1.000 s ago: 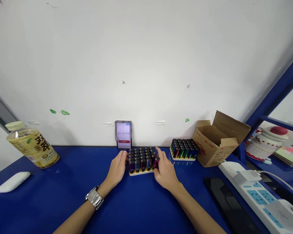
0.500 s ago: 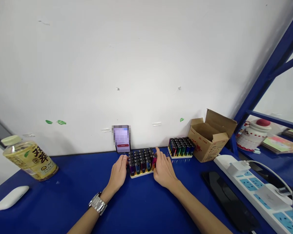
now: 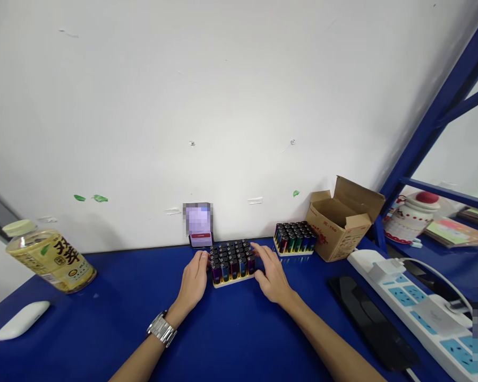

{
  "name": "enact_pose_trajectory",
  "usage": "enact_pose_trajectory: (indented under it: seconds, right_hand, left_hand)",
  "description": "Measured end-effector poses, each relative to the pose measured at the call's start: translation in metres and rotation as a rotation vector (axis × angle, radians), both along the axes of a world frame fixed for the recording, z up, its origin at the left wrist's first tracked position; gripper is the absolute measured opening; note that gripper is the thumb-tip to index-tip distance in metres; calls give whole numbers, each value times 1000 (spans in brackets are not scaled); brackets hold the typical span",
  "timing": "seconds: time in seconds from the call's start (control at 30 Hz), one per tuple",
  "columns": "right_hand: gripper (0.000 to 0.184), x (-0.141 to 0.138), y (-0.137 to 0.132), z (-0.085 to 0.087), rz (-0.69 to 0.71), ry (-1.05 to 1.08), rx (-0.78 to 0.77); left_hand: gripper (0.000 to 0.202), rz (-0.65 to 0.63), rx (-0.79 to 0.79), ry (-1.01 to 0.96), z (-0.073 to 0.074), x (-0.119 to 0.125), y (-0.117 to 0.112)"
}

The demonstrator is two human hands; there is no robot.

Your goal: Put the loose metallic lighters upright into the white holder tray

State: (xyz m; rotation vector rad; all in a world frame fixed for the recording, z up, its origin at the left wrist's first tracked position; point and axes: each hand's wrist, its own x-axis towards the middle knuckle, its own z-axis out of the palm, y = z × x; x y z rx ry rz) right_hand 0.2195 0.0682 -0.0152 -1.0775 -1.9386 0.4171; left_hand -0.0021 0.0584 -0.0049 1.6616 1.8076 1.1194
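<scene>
A white tray point(image 3: 235, 282) packed with upright, dark, shiny batteries point(image 3: 233, 268) stands on the blue table before me. My left hand point(image 3: 194, 278) is pressed to the tray's left side, its fingers close together and partly hidden; a metal-strap watch point(image 3: 162, 329) is on that wrist. At the right end, my right hand point(image 3: 274, 275) has its thumb and fingers apart. Its fingertips are at the back right corner and its thumb beside the front right corner, with no clear grip on the batteries. A second tray of batteries point(image 3: 295, 237) stands farther right.
An open cardboard box point(image 3: 340, 228) stands beside the second tray. A phone screen point(image 3: 200, 225) leans on the wall behind. To the right lie a black phone point(image 3: 370, 318) and a power strip point(image 3: 414, 307). A drink bottle point(image 3: 51, 257) and white case point(image 3: 23, 320) are left.
My right hand has loosened from the tray's right end: its thumb and fingers have spread and moved slightly right, uncovering the end batteries. The left hand stays at its side.
</scene>
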Motion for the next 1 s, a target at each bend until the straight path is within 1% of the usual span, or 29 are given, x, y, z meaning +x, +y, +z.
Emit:
enact_pose_trajectory:
  seconds: [0.07, 0.13, 0.17, 0.2, 0.3, 0.33, 0.37, 0.4, 0.47, 0.57, 0.67, 0.87, 1.0]
  right_hand:
    - [40, 0, 0, 3, -26, 115, 8]
    - [23, -2, 1, 10, -63, 139, -13]
    - [20, -4, 2, 16, -85, 106, -37]
    - [20, -7, 3, 23, -113, 39, -73]
    - [17, -16, 4, 46, -291, -176, -247]
    - [20, -18, 4, 54, -295, -240, -310]
    - [22, -20, 5, 60, -282, -290, -354]
    - [24, -20, 5, 65, -266, -335, -367]
    - [30, -19, 7, 72, -220, -413, -350]
    - [32, -14, 8, 77, -162, -486, -313]
    - [30, -10, 8, 79, -96, -462, -323]
    - [25, -9, 7, 83, -53, -394, -339]
    - [22, -5, 12, 82, 10, -272, -407]
  left_hand:
    - [43, 0, -6, 2, 0, 0, 0]
    - [43, 1, -4, 9, 1, 0, 0]
    - [42, 0, -2, 13, 1, 0, 0]
    - [42, -3, -1, 17, 1, 0, 0]
    - [42, -13, -1, 29, 2, 1, 0]
    - [42, -17, -1, 32, 3, 1, 0]
    - [41, -20, 1, 37, 3, 1, 0]
    - [41, -22, 4, 41, 3, 1, 0]
    - [41, -25, 12, 51, 3, 1, 0]
    - [40, -26, 17, 60, 3, 1, 0]
    - [40, -29, 12, 59, 2, 1, 0]
    - [40, -29, 23, 72, -1, 0, 1]
    - [38, -31, 27, 87, -1, 0, 1]
